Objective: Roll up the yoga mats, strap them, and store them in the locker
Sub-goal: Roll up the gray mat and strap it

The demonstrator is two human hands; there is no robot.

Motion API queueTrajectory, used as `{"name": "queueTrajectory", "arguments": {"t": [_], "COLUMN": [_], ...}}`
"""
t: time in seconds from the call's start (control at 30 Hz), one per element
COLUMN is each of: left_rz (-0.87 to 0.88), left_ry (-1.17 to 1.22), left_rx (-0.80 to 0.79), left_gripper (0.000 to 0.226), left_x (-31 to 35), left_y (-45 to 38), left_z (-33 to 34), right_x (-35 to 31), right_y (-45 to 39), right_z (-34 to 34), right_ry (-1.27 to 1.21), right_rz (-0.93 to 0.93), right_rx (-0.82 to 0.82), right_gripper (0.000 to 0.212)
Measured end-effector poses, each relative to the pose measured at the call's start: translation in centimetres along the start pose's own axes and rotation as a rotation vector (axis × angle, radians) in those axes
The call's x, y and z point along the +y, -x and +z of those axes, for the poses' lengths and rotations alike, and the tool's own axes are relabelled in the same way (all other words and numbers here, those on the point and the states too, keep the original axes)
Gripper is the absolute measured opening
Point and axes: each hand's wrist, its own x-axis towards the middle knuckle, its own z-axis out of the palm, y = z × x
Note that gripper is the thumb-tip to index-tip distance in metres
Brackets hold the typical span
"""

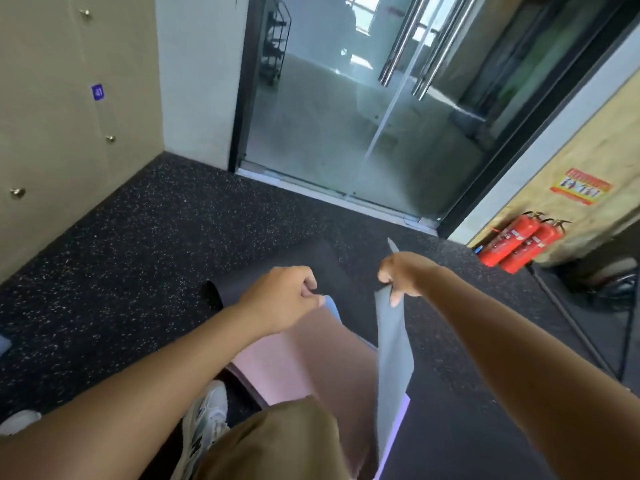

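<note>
Two hands are lifting the near end of a pink yoga mat (304, 362) off the floor, so that it is hanging in front of the person's legs. Its blue-grey underside is showing at the raised edge and along the right side, where the mat is curling over. The left hand (280, 299) is pinching the top left corner with curled fingers, and the right hand (403, 271) is gripping the top right corner, thumb pressing the blue-grey face. Just beyond the pink mat, a black yoga mat (277, 271) is lying on the speckled black rubber floor (138, 237), partly rolled, with its open roll end facing left. A white sneaker (204, 420) is standing on the floor beside the pink mat's lower left edge. Beige locker doors (52, 133) with small metal knobs are lining the left wall, well apart from both mats. Glass doors (346, 116) are standing ahead, and two red fire extinguishers (519, 242) are leaning at the right wall.
</note>
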Motion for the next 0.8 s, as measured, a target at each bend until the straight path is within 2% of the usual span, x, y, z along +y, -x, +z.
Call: {"name": "queueTrajectory", "arguments": {"t": [0.2, 0.37, 0.43, 0.57, 0.63, 0.7, 0.8], "left_rz": [0.148, 0.259, 0.288, 0.291, 0.271, 0.264, 0.265], "left_ry": [0.002, -0.024, -0.008, -0.064, -0.033, -0.003, 0.132], "left_rx": [-0.003, 0.115, 0.162, 0.353, 0.41, 0.443, 0.419], "left_gripper": [0.039, 0.056, 0.047, 0.015, 0.01, 0.008, 0.01], "left_x": [9.3, 14.7, 15.9, 16.4, 15.6, 14.4, 11.6], "left_y": [1.7, 2.8, 3.4, 4.7, 5.2, 5.8, 6.8], "left_z": [0.0, -1.8, -2.6, -5.4, -7.2, -9.1, -12.3], "right_x": [2.9, 2.3, 1.4, -1.0, -1.9, -2.6, -3.5], "right_y": [9.9, 15.7, 17.4, 19.4, 19.8, 19.8, 18.8], "right_z": [-3.8, -7.4, -8.5, -9.5, -9.4, -8.9, -6.7], "right_ry": [0.013, -0.046, -0.099, -0.224, -0.36, -0.614, -0.95], "right_rz": [0.061, 0.014, -0.017, -0.08, -0.124, -0.161, -0.228], "right_rx": [0.238, 0.436, 0.522, 0.696, 0.762, 0.779, 0.62], "right_gripper": [0.033, 0.035, 0.032, 0.036, 0.036, 0.028, 0.019]}}
